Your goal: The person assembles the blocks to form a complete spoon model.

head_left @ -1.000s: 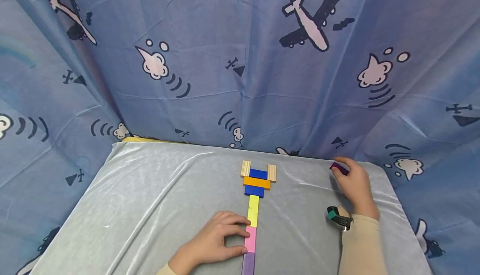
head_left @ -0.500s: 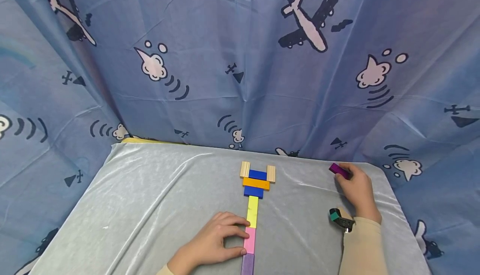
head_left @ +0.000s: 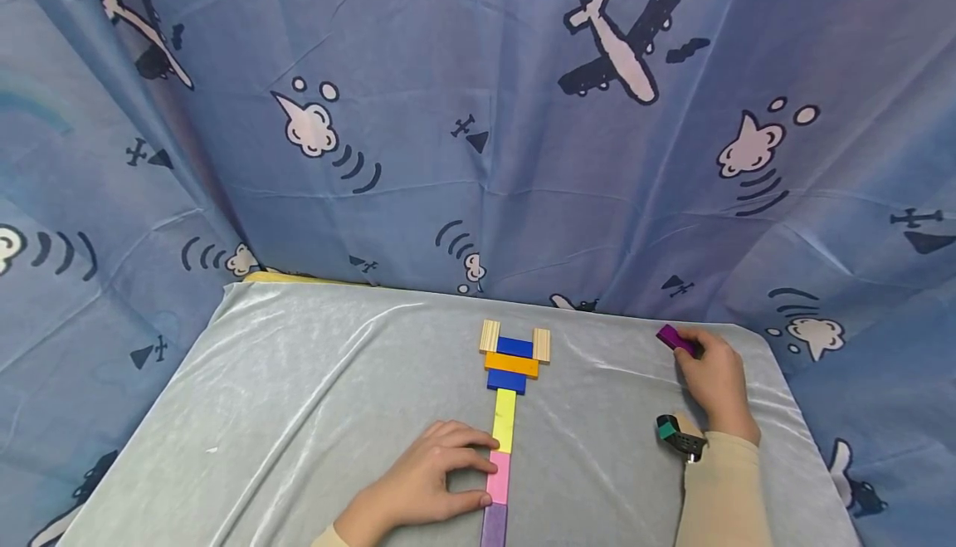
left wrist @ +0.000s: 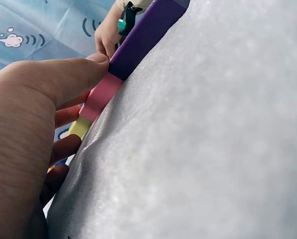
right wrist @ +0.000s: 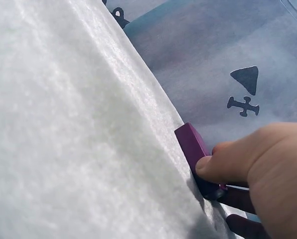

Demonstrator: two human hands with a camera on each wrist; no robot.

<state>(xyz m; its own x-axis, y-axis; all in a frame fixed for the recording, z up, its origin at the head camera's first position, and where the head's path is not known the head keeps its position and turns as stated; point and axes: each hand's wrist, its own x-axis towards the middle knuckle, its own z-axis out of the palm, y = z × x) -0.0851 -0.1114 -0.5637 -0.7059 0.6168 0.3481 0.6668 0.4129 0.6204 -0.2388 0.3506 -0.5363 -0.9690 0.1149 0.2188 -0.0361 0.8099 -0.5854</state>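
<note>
Thumb and fingers of my right hand (head_left: 713, 377) pinch a dark purple block (right wrist: 191, 144) at the right of the table, low over or on the cloth. With fairly straight fingers, my left hand (head_left: 421, 476) touches the left side of a row of blocks. Its thumb lies where the lilac-purple block (head_left: 494, 525) meets the pink block (head_left: 498, 478), and its fingertips reach the pink and yellow block (head_left: 504, 420). Beyond the yellow one lie a blue block (head_left: 506, 381), an orange block (head_left: 511, 364) and another blue block (head_left: 515, 347), flanked by two plain wood blocks (head_left: 489, 337).
A pale grey cloth (head_left: 314, 414) with creases covers the table. Blue curtains (head_left: 418, 115) printed with airplanes and clouds stand behind it and at both sides. A yellow strip (head_left: 299, 279) shows at the back left edge.
My right hand has drawn slightly nearer and turned a little, with more of the purple block now showing. The left hand and the row have kept their places.
</note>
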